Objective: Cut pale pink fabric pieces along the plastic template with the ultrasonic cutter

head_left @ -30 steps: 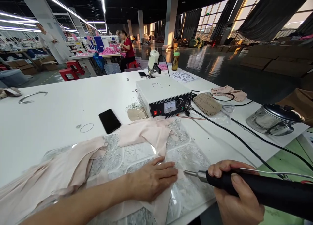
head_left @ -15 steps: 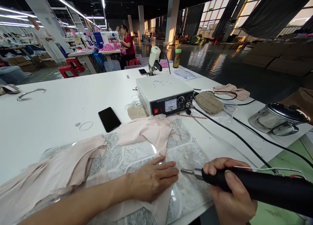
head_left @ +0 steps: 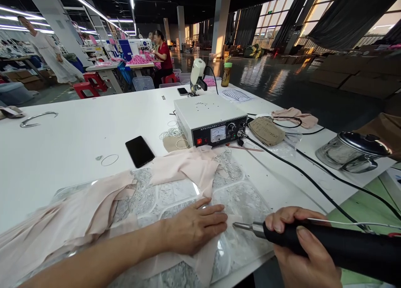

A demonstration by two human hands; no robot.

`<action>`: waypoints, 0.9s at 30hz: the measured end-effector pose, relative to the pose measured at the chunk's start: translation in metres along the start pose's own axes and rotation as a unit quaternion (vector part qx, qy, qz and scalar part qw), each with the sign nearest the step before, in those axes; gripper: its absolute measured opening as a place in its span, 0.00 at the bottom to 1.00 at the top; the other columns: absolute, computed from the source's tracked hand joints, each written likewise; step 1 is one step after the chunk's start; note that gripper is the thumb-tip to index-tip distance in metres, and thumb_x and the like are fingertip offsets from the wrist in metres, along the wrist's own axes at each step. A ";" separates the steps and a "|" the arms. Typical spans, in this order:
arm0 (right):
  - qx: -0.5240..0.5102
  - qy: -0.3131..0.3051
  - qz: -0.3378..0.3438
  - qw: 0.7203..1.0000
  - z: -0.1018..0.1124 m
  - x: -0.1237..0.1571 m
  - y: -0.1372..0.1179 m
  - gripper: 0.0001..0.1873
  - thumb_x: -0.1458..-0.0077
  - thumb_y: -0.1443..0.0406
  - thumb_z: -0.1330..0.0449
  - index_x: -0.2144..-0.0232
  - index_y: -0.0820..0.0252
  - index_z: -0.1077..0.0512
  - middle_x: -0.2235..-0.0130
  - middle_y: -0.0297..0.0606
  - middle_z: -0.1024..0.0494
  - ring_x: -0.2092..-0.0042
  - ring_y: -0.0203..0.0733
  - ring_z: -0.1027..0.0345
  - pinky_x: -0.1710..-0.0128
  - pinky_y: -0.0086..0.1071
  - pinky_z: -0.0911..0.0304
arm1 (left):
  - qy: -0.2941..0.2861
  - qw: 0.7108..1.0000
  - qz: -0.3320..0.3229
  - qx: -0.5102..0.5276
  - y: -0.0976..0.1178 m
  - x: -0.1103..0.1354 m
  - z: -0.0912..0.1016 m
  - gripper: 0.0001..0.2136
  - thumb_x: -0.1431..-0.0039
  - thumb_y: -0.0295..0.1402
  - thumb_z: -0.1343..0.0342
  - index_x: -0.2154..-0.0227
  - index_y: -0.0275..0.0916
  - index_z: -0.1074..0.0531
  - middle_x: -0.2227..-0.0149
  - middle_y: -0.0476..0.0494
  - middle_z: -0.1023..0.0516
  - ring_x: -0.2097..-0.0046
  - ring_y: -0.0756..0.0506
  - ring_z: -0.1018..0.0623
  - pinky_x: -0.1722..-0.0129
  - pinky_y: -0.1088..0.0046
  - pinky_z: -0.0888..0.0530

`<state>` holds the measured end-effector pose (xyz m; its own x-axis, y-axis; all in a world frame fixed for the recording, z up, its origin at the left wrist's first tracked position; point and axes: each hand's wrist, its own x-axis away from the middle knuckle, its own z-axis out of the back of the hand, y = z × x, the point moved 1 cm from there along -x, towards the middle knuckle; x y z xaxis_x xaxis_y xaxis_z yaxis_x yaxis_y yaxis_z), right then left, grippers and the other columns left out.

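My left hand [head_left: 197,227] lies flat on a pale pink fabric piece [head_left: 208,258], fingers stretched out, pressing it against a clear, marbled cutting board [head_left: 247,204]. In my right hand [head_left: 308,246] is a black ultrasonic cutter [head_left: 347,248], fingers wrapped round its handle. Its thin metal tip points left, just right of my left fingertips, over a small pale fabric piece [head_left: 233,218] on the board. Whether the tip touches the fabric I cannot tell. A pile of pink fabric strips [head_left: 78,212] lies on the left, and more fabric [head_left: 184,166] lies ahead of my left hand.
A white control box [head_left: 213,116] with a meter stands behind the board; a black cable [head_left: 291,169] crosses the table to the right. A phone [head_left: 139,151], a glass pot [head_left: 351,154] and brown card templates [head_left: 267,131] lie around. Two people work or walk farther back.
The cutter and my right hand have moved slightly right and down, and a small fabric piece now shows by the tip. My left hand stays in place. A person at the back left has walked.
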<state>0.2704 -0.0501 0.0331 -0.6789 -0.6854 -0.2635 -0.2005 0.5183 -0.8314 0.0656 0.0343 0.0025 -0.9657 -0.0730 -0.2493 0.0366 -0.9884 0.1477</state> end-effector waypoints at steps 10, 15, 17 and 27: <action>-0.001 -0.017 -0.017 1.000 -0.001 0.003 0.003 0.04 0.51 0.65 0.40 0.71 0.57 0.32 0.74 0.31 0.34 0.76 0.34 0.38 0.77 0.35 0.34 | -0.003 1.000 0.000 -0.003 0.001 -0.001 0.001 0.15 0.30 0.27 0.56 0.46 0.32 0.31 0.43 0.39 0.28 0.37 0.41 0.35 0.33 0.59 0.51; 0.012 -0.038 -0.002 0.999 -0.001 0.004 0.002 0.03 0.50 0.66 0.40 0.71 0.56 0.32 0.74 0.30 0.34 0.77 0.35 0.38 0.77 0.35 0.34 | 0.001 1.000 -0.008 -0.004 0.000 -0.002 0.002 0.15 0.30 0.26 0.55 0.46 0.31 0.31 0.43 0.39 0.27 0.38 0.41 0.33 0.33 0.58 0.51; 0.020 -0.045 0.002 0.999 -0.001 0.005 0.001 0.03 0.49 0.66 0.40 0.71 0.56 0.32 0.74 0.30 0.33 0.76 0.35 0.38 0.76 0.36 0.34 | 0.000 1.000 -0.008 -0.004 0.000 -0.003 0.002 0.15 0.31 0.26 0.55 0.46 0.31 0.31 0.43 0.39 0.27 0.38 0.41 0.34 0.33 0.58 0.51; 0.007 0.033 0.016 0.999 0.001 0.000 -0.001 0.06 0.55 0.64 0.39 0.71 0.57 0.32 0.74 0.30 0.34 0.77 0.34 0.40 0.78 0.35 0.36 | -0.013 0.999 0.031 0.015 0.007 0.008 0.013 0.14 0.32 0.28 0.52 0.46 0.33 0.32 0.43 0.39 0.27 0.36 0.42 0.35 0.33 0.60 0.49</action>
<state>0.2712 -0.0515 0.0334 -0.7299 -0.6334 -0.2571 -0.1690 0.5317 -0.8299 0.0545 0.0283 0.0138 -0.9680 -0.1307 -0.2142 0.0896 -0.9774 0.1917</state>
